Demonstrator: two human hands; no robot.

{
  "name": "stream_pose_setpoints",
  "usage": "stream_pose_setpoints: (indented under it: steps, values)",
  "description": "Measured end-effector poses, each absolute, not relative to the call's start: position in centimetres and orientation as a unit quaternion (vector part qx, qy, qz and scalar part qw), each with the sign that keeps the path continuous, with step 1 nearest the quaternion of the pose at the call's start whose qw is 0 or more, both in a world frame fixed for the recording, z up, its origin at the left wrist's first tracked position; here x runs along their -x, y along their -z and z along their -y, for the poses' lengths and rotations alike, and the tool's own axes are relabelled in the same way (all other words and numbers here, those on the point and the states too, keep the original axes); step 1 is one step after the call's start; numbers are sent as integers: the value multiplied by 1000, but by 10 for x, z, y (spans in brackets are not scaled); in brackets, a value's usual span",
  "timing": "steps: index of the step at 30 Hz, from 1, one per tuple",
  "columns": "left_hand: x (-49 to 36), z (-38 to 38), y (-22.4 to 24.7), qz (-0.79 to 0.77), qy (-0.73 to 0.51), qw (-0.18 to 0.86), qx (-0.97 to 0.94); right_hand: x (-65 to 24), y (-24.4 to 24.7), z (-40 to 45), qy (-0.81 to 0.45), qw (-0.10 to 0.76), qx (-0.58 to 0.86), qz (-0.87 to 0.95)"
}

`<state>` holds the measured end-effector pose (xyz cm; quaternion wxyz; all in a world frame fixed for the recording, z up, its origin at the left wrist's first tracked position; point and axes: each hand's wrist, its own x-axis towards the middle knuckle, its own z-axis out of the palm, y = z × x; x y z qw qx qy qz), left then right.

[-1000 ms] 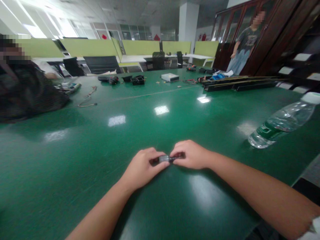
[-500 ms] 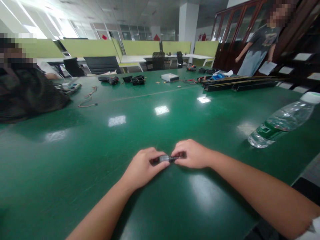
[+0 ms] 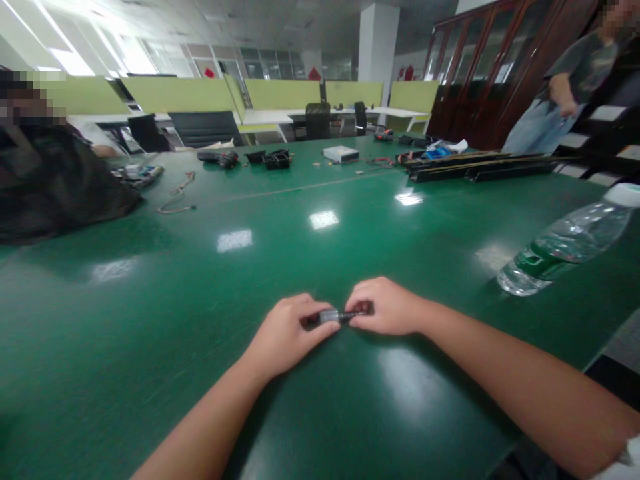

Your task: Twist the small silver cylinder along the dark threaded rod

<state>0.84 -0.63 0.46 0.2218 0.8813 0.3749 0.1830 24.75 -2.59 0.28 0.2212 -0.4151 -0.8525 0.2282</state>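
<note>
A small cylindrical object (image 3: pixel 330 317), grey with a dark, narrower end toward the right, lies level between my two hands just above the green table (image 3: pixel 280 267). My left hand (image 3: pixel 293 330) pinches its grey part between thumb and fingers. At the dark end, my right hand (image 3: pixel 380 308) has its thumb and fingertips closed on the narrow part. The fingers hide both ends of the object, so I cannot tell exactly what it is.
A clear water bottle (image 3: pixel 550 257) is at the right. Across the far side are a grey box (image 3: pixel 341 155), black parts (image 3: pixel 275 159), long black rails (image 3: pixel 465 167) and a thin cable (image 3: pixel 175 208). A dark bag (image 3: pixel 60 180) sits left; a person (image 3: pixel 560 100) stands back right.
The person at the back right has moved further right, and the white sheet in their hand no longer shows. My hands and the small object have hardly moved.
</note>
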Motion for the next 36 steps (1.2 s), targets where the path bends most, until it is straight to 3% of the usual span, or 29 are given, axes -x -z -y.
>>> stream_pose_setpoints:
  steps: [29,36]
  values:
    - [-9,8,-8,-379,-188,231,-876,-286,-14,17,-298,150,481,811]
    - [-10,8,-7,-375,-187,221,-881,-254,-2,21,-287,225,434,824]
